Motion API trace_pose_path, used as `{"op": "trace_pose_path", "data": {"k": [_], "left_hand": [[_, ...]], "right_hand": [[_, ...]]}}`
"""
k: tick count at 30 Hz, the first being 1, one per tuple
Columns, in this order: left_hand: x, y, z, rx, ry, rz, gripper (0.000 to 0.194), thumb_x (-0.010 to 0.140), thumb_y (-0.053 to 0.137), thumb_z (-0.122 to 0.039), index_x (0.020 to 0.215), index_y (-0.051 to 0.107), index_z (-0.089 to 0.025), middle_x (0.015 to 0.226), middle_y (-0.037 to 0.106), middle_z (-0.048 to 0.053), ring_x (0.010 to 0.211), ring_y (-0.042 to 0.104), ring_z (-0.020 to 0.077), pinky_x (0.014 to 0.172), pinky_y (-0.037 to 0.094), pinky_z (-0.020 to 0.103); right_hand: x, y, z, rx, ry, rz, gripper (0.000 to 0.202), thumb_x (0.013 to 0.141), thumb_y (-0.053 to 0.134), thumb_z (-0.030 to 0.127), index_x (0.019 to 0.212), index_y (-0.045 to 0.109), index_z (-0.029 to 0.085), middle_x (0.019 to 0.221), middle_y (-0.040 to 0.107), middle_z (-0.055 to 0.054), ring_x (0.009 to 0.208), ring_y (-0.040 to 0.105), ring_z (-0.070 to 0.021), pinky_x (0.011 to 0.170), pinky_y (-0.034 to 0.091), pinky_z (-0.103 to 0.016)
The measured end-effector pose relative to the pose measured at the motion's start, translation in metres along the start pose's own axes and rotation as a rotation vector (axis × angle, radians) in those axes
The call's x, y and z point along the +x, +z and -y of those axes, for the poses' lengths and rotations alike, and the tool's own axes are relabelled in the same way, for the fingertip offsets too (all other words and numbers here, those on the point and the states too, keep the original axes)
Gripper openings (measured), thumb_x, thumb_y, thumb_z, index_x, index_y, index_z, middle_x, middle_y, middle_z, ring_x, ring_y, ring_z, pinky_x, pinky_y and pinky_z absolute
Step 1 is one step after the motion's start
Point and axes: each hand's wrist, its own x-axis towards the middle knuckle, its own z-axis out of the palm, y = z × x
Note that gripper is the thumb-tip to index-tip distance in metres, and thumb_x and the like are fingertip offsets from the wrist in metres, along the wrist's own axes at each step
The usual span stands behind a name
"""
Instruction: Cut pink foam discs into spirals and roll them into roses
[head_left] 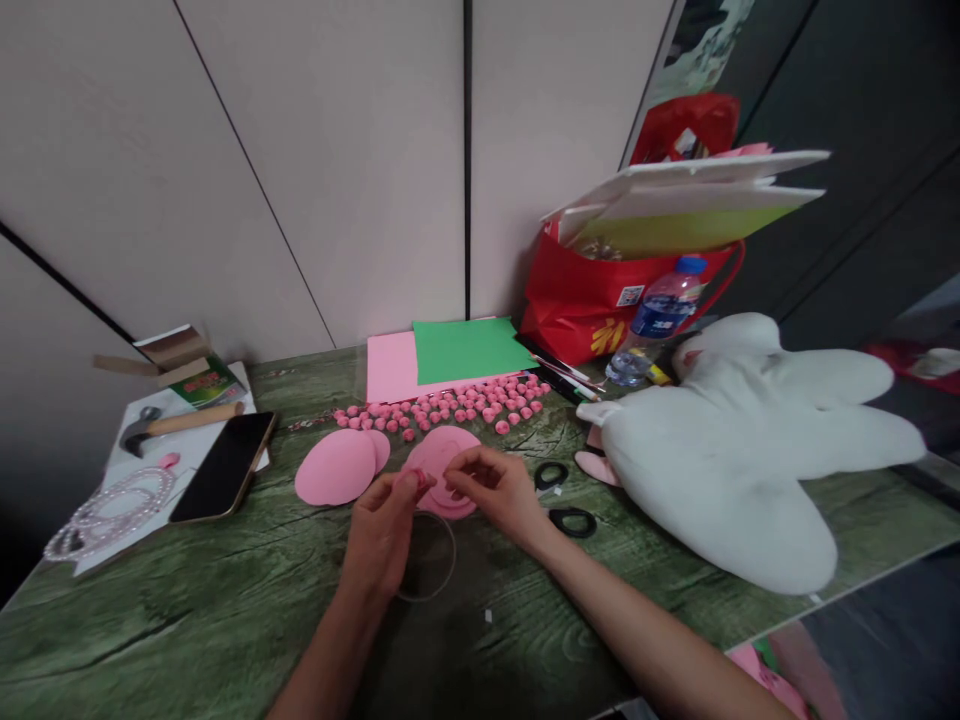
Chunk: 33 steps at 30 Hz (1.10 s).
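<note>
Over the green wood-patterned table [225, 610], the small pink curl [421, 479] at the left hand's fingertips looks like the thing most easily spoiled: if that pinch slackened, it could spring loose, and too hard a squeeze could flatten it. Dropped, it would probably land on the pink paper discs [450, 439] just beneath and be hard to pick out, being nearly the same colour. The black-handled scissors [573, 523] lie just beside the right wrist, so a careless sideways sweep could knock them. Reaching too far forward could scatter the small pink rosettes [488, 414], which sit loose in a band behind the discs, in front of the green sheet [469, 350]. As for the grip, the left hand [379, 540] is closed down to a narrow pinch, thumb and forefinger pressed on the curl, which is held above the left part of the discs. The right hand [501, 497] is beside it, apart from the curl, its fingers bent and thumb close to the forefinger; whether anything thin is caught between them I cannot tell. A thin, pale hoop [453, 572] shows below the hands, near the left wrist.
</note>
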Motion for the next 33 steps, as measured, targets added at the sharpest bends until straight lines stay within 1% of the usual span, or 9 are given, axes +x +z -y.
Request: {"op": "trace_pose_path", "data": {"k": [3,5,8,10,13,17,22,27,33], "left_hand": [[-0.001,0.002,-0.007,-0.13,-0.054,-0.012,0.02,0.05,0.078,-0.028,0.059,0.066,-0.015,0.064,0.066,0.001,0.07,0.06,0.0143,0.07,0.048,0.027],[-0.003,0.002,-0.009,-0.127,-0.096,-0.033,0.022,0.05,0.078,-0.03,0.06,0.066,-0.015,0.068,0.066,0.002,0.069,0.06,0.0144,0.063,0.049,0.025],[-0.007,0.003,-0.004,-0.039,-0.099,-0.082,0.022,0.051,0.077,-0.031,0.059,0.065,-0.014,0.071,0.067,0.002,0.065,0.059,0.0126,0.055,0.048,0.021],[-0.01,0.003,0.001,0.019,-0.051,-0.094,0.021,0.049,0.078,-0.029,0.057,0.066,-0.014,0.07,0.067,0.002,0.068,0.06,0.0129,0.059,0.048,0.021],[-0.011,0.005,0.007,0.065,0.033,-0.092,0.018,0.048,0.078,-0.024,0.057,0.067,-0.014,0.069,0.068,0.003,0.075,0.06,0.014,0.068,0.047,0.021],[-0.009,0.006,0.009,0.081,0.121,-0.103,0.017,0.051,0.076,-0.022,0.065,0.069,-0.014,0.071,0.068,0.002,0.073,0.059,0.0125,0.068,0.047,0.021],[-0.003,0.001,0.012,0.142,0.224,-0.218,0.021,0.055,0.073,-0.022,0.074,0.068,-0.016,0.075,0.067,0.002,0.073,0.06,0.0139,0.069,0.048,0.024],[-0.001,-0.006,0.019,0.338,0.32,-0.195,0.018,0.059,0.071,-0.024,0.075,0.069,-0.016,0.077,0.068,0.003,0.077,0.061,0.017,0.074,0.048,0.029],[-0.001,-0.006,0.017,0.607,0.393,-0.046,0.01,0.062,0.069,-0.022,0.07,0.068,-0.018,0.074,0.068,0.002,0.074,0.062,0.0177,0.071,0.049,0.027]], "right_hand": [[-0.004,0.008,-0.005,0.195,0.203,0.194,0.024,0.059,0.073,0.031,0.072,0.063,0.013,0.068,0.066,-0.001,0.059,0.062,-0.0124,0.057,0.05,-0.025],[-0.009,0.014,-0.009,0.392,0.3,0.251,0.027,0.06,0.073,0.031,0.077,0.062,0.013,0.076,0.067,-0.003,0.066,0.064,-0.0139,0.06,0.051,-0.026],[-0.015,0.021,-0.012,0.64,0.452,0.275,0.029,0.062,0.074,0.027,0.083,0.06,0.013,0.079,0.068,-0.005,0.071,0.065,-0.0144,0.061,0.052,-0.023],[-0.016,0.022,-0.014,0.729,0.534,0.263,0.03,0.063,0.074,0.024,0.086,0.06,0.012,0.076,0.067,-0.004,0.07,0.065,-0.0132,0.057,0.052,-0.02],[-0.014,0.02,-0.014,0.812,0.578,0.23,0.026,0.062,0.075,0.019,0.085,0.063,0.012,0.072,0.067,-0.001,0.066,0.065,-0.0103,0.056,0.052,-0.017],[-0.011,0.017,-0.011,0.823,0.567,0.15,0.026,0.061,0.075,0.014,0.084,0.064,0.01,0.069,0.067,-0.001,0.06,0.063,-0.0072,0.055,0.051,-0.014],[-0.011,0.019,-0.009,0.748,0.552,-0.043,0.032,0.055,0.078,0.012,0.083,0.063,0.01,0.069,0.067,-0.002,0.057,0.062,-0.0074,0.055,0.051,-0.014],[-0.01,0.02,-0.007,0.516,0.289,-0.162,0.023,0.054,0.077,0.019,0.07,0.062,0.012,0.059,0.064,0.003,0.05,0.06,-0.0078,0.052,0.051,-0.017],[-0.003,0.011,-0.01,0.145,0.056,-0.199,0.017,0.062,0.071,0.025,0.074,0.063,0.015,0.06,0.063,0.002,0.049,0.058,-0.0104,0.05,0.048,-0.022]]}}
